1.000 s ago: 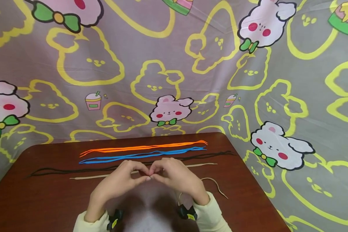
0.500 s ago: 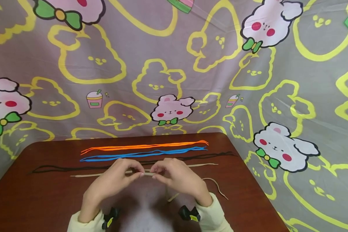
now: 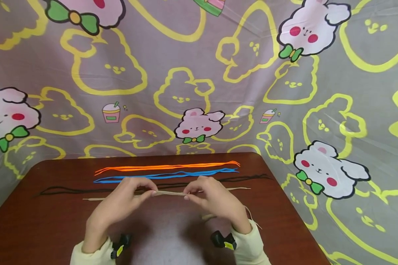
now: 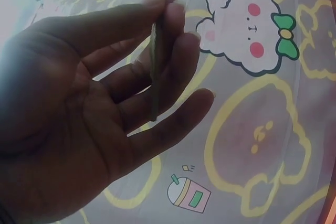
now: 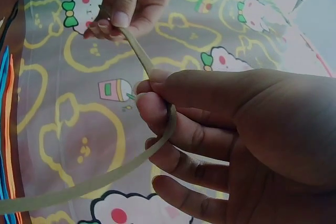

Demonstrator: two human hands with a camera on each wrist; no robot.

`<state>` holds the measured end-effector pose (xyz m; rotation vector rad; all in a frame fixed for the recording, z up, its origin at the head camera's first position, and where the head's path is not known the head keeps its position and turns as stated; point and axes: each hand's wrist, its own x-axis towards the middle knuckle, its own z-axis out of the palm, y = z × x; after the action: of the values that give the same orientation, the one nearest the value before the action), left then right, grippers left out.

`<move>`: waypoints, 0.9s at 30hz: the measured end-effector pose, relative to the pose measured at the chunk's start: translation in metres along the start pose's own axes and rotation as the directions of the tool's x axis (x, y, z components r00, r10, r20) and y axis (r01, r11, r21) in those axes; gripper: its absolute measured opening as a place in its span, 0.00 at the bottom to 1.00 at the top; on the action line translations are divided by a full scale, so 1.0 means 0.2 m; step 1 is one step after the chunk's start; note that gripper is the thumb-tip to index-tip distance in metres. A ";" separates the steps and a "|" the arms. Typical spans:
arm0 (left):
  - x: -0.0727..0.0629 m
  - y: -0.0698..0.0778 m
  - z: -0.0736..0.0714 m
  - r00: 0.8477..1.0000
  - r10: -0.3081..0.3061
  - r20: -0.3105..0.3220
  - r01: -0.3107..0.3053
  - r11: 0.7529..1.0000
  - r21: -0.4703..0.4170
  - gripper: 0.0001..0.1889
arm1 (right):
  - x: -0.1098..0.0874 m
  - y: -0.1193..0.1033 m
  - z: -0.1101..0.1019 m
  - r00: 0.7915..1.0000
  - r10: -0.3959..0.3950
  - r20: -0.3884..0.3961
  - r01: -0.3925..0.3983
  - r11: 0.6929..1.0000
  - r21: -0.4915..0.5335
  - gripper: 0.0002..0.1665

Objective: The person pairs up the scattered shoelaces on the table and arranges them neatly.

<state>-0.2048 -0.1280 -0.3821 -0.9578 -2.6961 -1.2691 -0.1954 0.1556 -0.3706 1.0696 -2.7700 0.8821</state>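
A flat beige shoelace (image 3: 170, 193) stretches between both hands, above the table. My left hand (image 3: 122, 202) pinches it between thumb and fingertips; in the left wrist view, a short end of the shoelace (image 4: 154, 95) hangs below that pinch across the fingers. My right hand (image 3: 215, 198) pinches the same lace between thumb and index finger, its other fingers loosely bent. From there the long part of the shoelace (image 5: 79, 189) curves away to the lower left in the right wrist view. Another beige shoelace (image 3: 94, 199) lies on the table behind the hands, partly hidden by them.
Farther back on the brown table (image 3: 26, 221) lie black laces (image 3: 69, 190), blue laces (image 3: 146, 177) and orange laces (image 3: 166, 167), in roughly parallel rows. A patterned cloth (image 3: 245, 121) hangs behind and to the right of the table.
Both hands began with fingertips together and have moved apart sideways, each pinching the beige shoelace. A growing straight stretch of it now shows between them. The laces on the table stay put.
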 end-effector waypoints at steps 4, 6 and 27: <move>0.00 -0.01 -0.01 0.999 0.009 -0.038 -0.006 0.998 0.063 0.05 | -0.03 0.02 -0.03 0.999 0.029 -0.023 -0.028 0.999 0.025 0.04; 0.00 -0.01 -0.01 0.999 0.005 -0.051 -0.001 0.997 0.079 0.05 | -0.04 0.04 -0.05 0.998 0.059 -0.032 -0.058 0.997 0.049 0.04; -0.05 -0.11 -0.09 0.974 -0.020 -0.227 0.059 0.984 0.166 0.06 | -0.16 0.20 -0.20 0.981 0.164 -0.103 -0.152 0.981 0.116 0.04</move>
<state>-0.2124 -0.1568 -0.3873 -0.6992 -2.6064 -1.0568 -0.2014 0.2201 -0.3637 0.7922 -2.7716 1.0857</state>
